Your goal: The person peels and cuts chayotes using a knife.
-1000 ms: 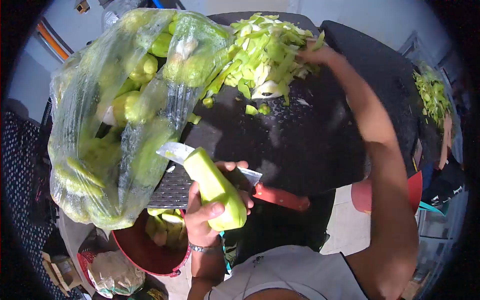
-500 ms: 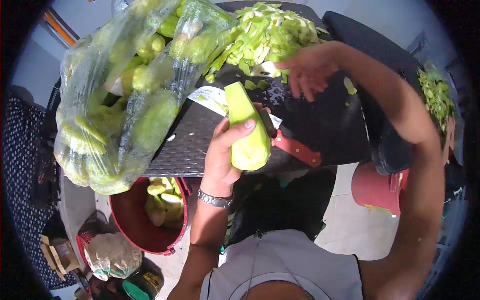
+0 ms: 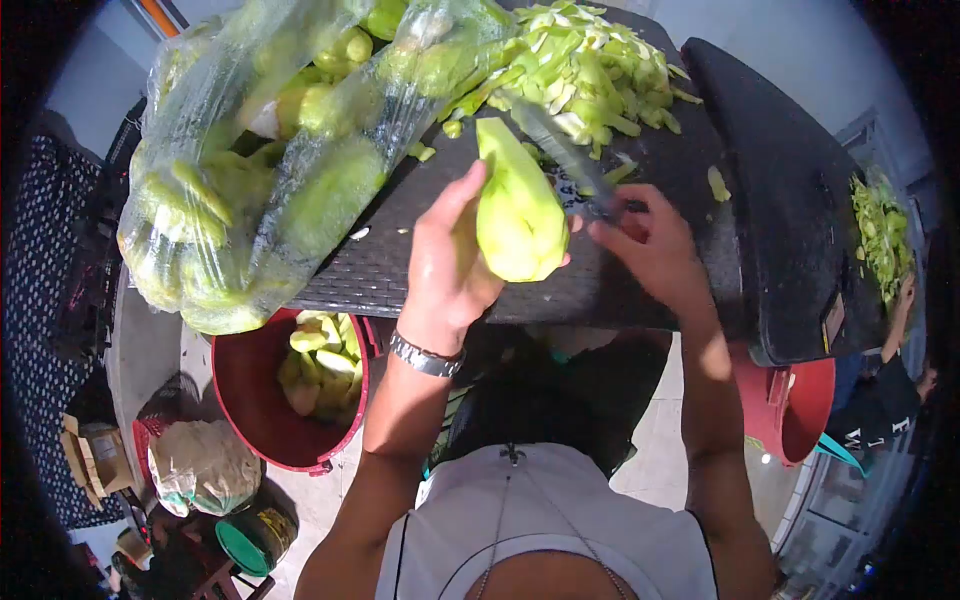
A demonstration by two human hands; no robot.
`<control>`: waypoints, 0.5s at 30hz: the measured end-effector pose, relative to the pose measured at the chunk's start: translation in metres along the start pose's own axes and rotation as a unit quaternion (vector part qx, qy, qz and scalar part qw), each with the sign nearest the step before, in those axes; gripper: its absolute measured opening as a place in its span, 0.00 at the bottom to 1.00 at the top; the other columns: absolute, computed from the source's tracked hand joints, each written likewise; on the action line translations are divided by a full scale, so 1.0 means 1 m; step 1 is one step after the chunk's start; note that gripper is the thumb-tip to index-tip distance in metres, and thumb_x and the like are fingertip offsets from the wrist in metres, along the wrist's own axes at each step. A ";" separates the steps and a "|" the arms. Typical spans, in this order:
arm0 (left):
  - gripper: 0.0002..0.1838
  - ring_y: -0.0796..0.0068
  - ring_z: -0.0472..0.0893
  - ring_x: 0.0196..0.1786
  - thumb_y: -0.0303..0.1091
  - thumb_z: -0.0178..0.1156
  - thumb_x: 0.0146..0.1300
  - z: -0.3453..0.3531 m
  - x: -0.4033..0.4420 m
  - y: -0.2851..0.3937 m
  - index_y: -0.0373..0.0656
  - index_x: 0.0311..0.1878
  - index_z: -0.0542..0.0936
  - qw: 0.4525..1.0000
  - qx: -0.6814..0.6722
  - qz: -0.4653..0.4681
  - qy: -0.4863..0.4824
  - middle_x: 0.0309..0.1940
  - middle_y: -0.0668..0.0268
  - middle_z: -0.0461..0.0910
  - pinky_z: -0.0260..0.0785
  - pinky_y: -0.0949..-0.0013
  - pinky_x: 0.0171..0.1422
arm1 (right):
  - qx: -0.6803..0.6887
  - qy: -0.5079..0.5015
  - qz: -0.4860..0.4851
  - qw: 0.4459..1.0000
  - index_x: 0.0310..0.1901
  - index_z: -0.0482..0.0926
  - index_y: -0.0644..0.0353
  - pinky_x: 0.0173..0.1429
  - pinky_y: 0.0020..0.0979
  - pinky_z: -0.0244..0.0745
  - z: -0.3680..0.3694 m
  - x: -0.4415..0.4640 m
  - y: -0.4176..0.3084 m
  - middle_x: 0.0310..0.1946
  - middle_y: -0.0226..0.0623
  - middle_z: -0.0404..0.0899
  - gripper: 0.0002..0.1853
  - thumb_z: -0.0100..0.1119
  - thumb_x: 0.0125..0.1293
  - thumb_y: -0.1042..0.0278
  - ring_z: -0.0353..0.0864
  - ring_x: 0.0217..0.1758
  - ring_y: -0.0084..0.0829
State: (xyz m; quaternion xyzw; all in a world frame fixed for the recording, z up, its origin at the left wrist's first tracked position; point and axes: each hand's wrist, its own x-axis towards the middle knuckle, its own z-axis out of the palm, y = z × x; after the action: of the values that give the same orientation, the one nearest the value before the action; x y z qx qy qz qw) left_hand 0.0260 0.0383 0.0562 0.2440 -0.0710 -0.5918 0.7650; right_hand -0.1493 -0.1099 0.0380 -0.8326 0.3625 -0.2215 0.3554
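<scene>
A peeled pale green fruit (image 3: 520, 215) is held upright in my left hand (image 3: 448, 245), thumb at its left side and fingertips showing at its right. Just right of it, my right hand (image 3: 650, 240) is closed around the handle end of a knife (image 3: 560, 150), whose blurred blade points up and left behind the fruit. Beyond the blade lies a heap of green peelings (image 3: 600, 75) on the dark woven table (image 3: 390, 265). The handle is mostly hidden by my fingers.
A clear plastic bag (image 3: 270, 190) of green fruit covers the table's left. Below stands a red bucket (image 3: 235, 400) with peeled pieces, near a green-lidded container (image 3: 247, 543). At the right are a second dark table (image 3: 790, 200), a red bucket (image 3: 805, 410) and another person's arm (image 3: 900, 320).
My right hand has come down from the peelings to the fruit and now grips the knife, which was behind the fruit in my left hand. The fruit has shifted slightly right and up.
</scene>
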 end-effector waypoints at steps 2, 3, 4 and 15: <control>0.30 0.46 0.88 0.45 0.56 0.49 0.78 -0.019 0.008 0.004 0.36 0.63 0.75 0.995 -0.035 -0.004 -0.092 0.49 0.47 0.84 0.85 0.48 0.49 | 0.117 -0.003 0.121 0.986 0.55 0.80 0.60 0.25 0.28 0.69 -0.020 -0.004 0.002 0.23 0.28 0.77 0.21 0.71 0.69 0.56 0.76 0.22 0.22; 0.30 0.43 0.87 0.46 0.56 0.48 0.78 -0.036 0.015 0.003 0.35 0.62 0.75 0.989 -0.053 -0.007 -0.136 0.48 0.46 0.84 0.84 0.47 0.51 | 0.175 -0.008 0.182 0.968 0.54 0.81 0.59 0.22 0.26 0.65 -0.029 -0.008 -0.003 0.20 0.25 0.74 0.19 0.69 0.71 0.55 0.72 0.18 0.18; 0.29 0.38 0.84 0.56 0.53 0.48 0.78 -0.045 0.027 0.000 0.38 0.67 0.75 0.947 -0.192 -0.051 -0.252 0.62 0.40 0.78 0.80 0.40 0.59 | 0.227 -0.019 0.173 0.958 0.53 0.81 0.58 0.20 0.24 0.61 -0.034 -0.011 -0.004 0.19 0.23 0.72 0.17 0.66 0.73 0.54 0.69 0.17 0.17; 0.30 0.45 0.81 0.60 0.51 0.45 0.80 -0.035 0.057 -0.002 0.34 0.70 0.71 0.973 -0.135 -0.029 -0.187 0.61 0.44 0.79 0.73 0.40 0.68 | 0.313 -0.062 0.133 0.939 0.47 0.81 0.58 0.20 0.24 0.60 -0.033 -0.053 0.000 0.16 0.22 0.70 0.14 0.63 0.76 0.55 0.69 0.16 0.14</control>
State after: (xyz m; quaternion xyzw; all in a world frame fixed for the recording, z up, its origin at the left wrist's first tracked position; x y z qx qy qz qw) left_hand 0.0544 -0.0052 0.0150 0.0258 -0.1252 -0.6529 0.7466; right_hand -0.2036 -0.0842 0.0540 -0.6359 0.3593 -0.2226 0.6457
